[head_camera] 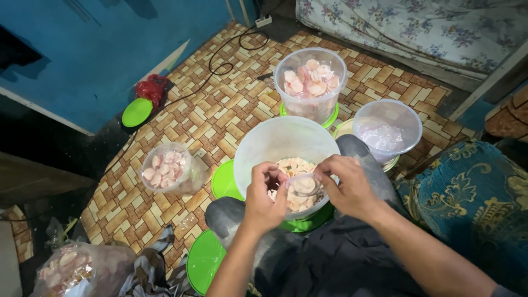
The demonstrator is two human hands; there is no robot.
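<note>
My left hand (263, 199) and right hand (345, 187) both pinching small clear bag (304, 185) of pale crackers, held over big translucent tub (278, 144) between my knees. Tub sits on green lid (224, 181) on tiled floor (209, 118). Second cracker-filled tub (311, 82) beyond; filled bag (165, 169) to left.

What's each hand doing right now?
Left hand: closed on the small clear bag of crackers.
Right hand: closed on the same bag's other side.

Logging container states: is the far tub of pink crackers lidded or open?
Open: the far tub has no lid on top, its pink crackers exposed.
</note>
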